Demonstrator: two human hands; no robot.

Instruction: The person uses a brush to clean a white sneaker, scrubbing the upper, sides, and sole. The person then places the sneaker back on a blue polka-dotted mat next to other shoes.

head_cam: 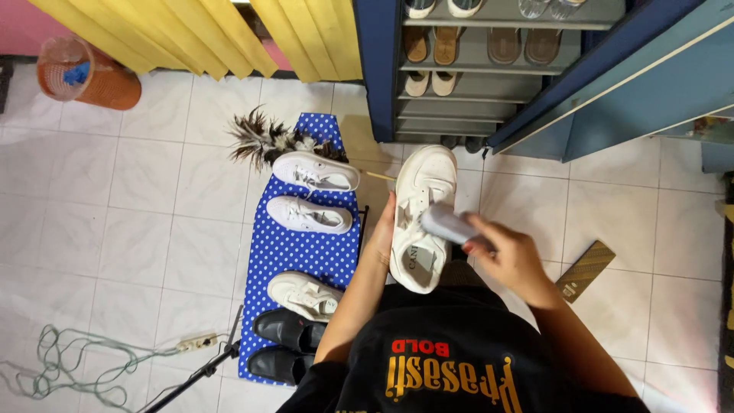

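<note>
Right under the camera, the right hand is closed around a grey brush, its blurred head touching the laces of a white sneaker. The left hand grips that sneaker by its side and holds it up over the lap, toe pointing away, heel nearest the body. By the look of it this is the cleaning step, with the brush working the upper. The next pass seems to call for a firm left-hand hold while the brush runs on toward the toe, or a turn of the sneaker to show another side.

Left of the arm, a blue dotted board carries more shoes: two black shoes at its near end, a cream sneaker just beyond, then a white pair toward the far end. A feather duster lies over the far edge. Farther off, a shoe rack stands with pairs on its shelves, and yellow curtains hang at the back.
</note>
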